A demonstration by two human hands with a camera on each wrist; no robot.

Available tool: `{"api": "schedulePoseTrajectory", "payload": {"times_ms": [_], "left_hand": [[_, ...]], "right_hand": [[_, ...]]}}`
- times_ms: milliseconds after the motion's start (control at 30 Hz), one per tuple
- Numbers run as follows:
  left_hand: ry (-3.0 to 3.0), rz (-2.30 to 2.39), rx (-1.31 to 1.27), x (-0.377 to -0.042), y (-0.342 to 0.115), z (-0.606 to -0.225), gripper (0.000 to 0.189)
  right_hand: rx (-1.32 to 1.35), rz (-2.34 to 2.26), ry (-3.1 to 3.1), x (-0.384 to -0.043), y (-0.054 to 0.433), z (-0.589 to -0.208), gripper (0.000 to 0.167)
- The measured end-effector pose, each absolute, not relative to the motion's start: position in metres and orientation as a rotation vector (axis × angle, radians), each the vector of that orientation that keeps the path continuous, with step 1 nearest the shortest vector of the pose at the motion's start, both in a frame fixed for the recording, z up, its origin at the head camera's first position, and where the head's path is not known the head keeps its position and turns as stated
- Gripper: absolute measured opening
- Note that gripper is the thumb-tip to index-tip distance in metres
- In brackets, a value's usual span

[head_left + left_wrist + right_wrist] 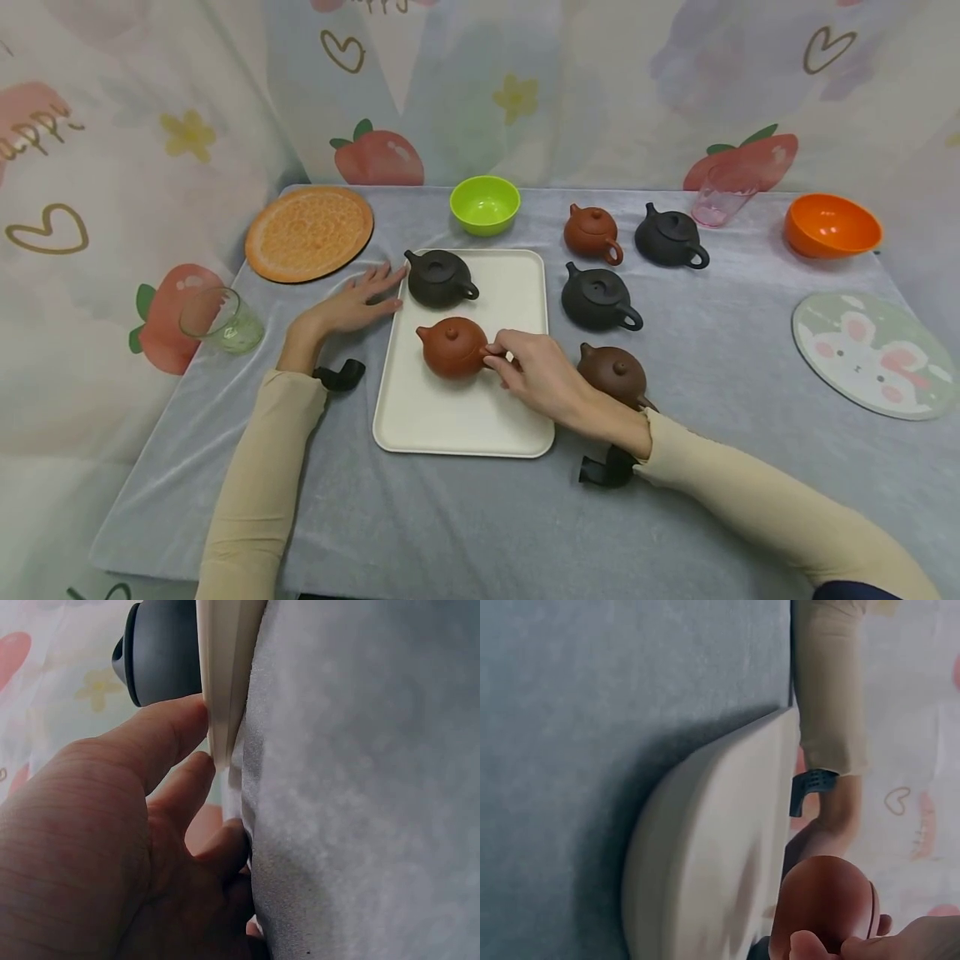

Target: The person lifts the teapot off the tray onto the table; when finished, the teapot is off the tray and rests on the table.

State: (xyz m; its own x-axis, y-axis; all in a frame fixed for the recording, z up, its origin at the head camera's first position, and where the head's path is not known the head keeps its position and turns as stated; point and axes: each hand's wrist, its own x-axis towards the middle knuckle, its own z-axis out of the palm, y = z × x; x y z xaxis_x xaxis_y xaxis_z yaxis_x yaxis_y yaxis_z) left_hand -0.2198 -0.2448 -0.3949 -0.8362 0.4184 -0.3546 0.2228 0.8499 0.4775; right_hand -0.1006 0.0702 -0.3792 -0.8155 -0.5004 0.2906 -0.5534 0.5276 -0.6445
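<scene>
My right hand pinches the handle of a reddish-brown teapot, whose spout points left over the middle of a cream tray. In the right wrist view the teapot shows close over the tray, with fingertips at its side. A black teapot sits on the tray's far left part. Beside it my left hand has its fingers spread, the fingertips right at the tray's left edge. The left wrist view shows thumb and finger against the tray's side wall, next to the black teapot.
Right of the tray stand a dark brown teapot, two black teapots and a small reddish one. Around them are a green bowl, an orange bowl, a pink glass, a green glass, a round orange board and a rabbit mat.
</scene>
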Motion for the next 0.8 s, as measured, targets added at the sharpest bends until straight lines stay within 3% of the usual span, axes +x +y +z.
{"api": "schedulePoseTrajectory", "payload": {"times_ms": [800], "left_hand": [[2.556,0.621,0.472,-0.218,-0.246,-0.396,0.068]], "right_hand": [[0.971,1.171,-2.566,-0.055,0.11,-0.378,0.011]]}}
